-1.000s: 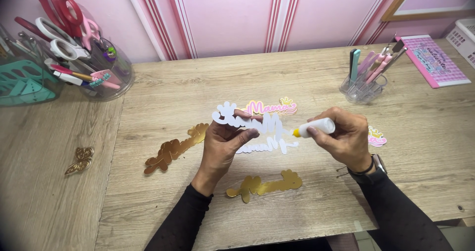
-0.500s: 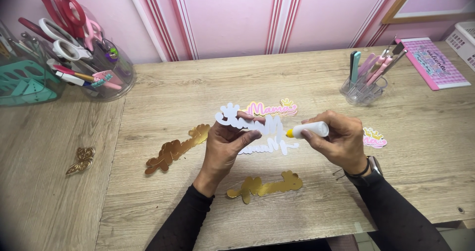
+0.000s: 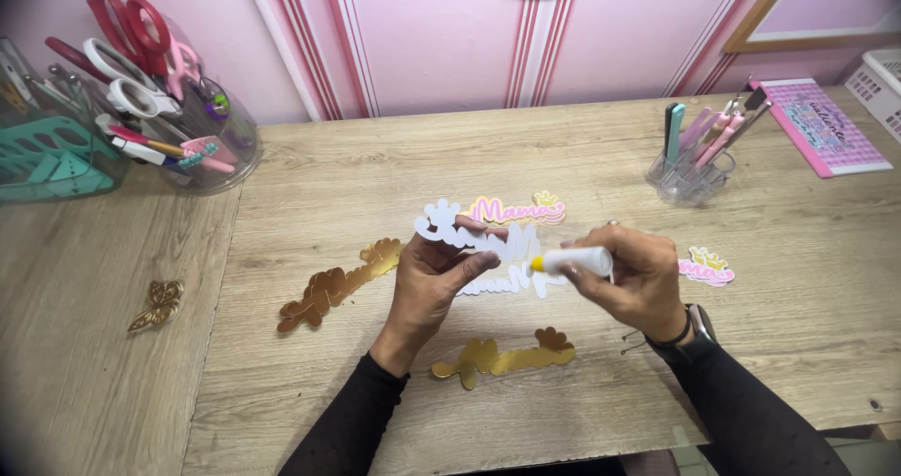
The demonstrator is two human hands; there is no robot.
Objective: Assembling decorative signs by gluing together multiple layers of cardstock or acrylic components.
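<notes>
Nearest, a gold script cutout (image 3: pixel 504 356) lies on the wooden table (image 3: pixel 375 185), just below the white cutout (image 3: pixel 488 246). Left hand (image 3: pixel 434 284): fingers pinched on the white cutout, holding it above the table. Right hand (image 3: pixel 631 279): closed around a white glue pen (image 3: pixel 572 262), whose yellow tip has edged leftward since a second ago, suggesting glue still going on. Second gold cutout (image 3: pixel 340 285): left of the white one. Pink lettered piece (image 3: pixel 516 211): just behind. Clear pen holder (image 3: pixel 690 171): farther, right

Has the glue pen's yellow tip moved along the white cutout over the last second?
Yes. The glue pen in the right hand has slid left along the white cutout, toward the left hand.
</notes>
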